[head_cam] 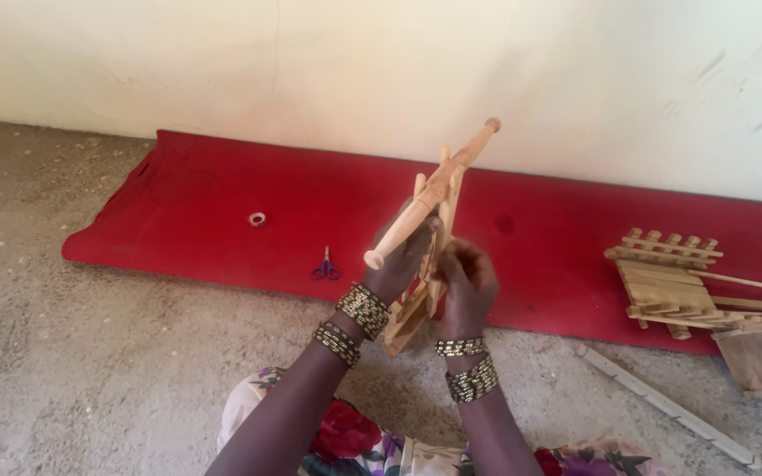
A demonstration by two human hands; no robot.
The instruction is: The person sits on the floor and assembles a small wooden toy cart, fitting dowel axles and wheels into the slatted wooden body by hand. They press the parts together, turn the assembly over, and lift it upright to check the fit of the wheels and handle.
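I hold a small wooden slatted frame (438,229) upright over my lap, its edge turned toward me. A long turned wooden rod (434,192) runs diagonally through its top, from lower left to upper right. My left hand (403,264) grips the rod and the frame's left side. My right hand (467,286) clasps the frame's lower right side. Beaded bangles ring both wrists.
A red mat (222,203) lies along a pale wall. On it are purple-handled scissors (326,267), a small tape roll (257,219) and, at right, wooden slatted pieces (668,282) with thin sticks. A pale strip (663,405) lies on the concrete floor.
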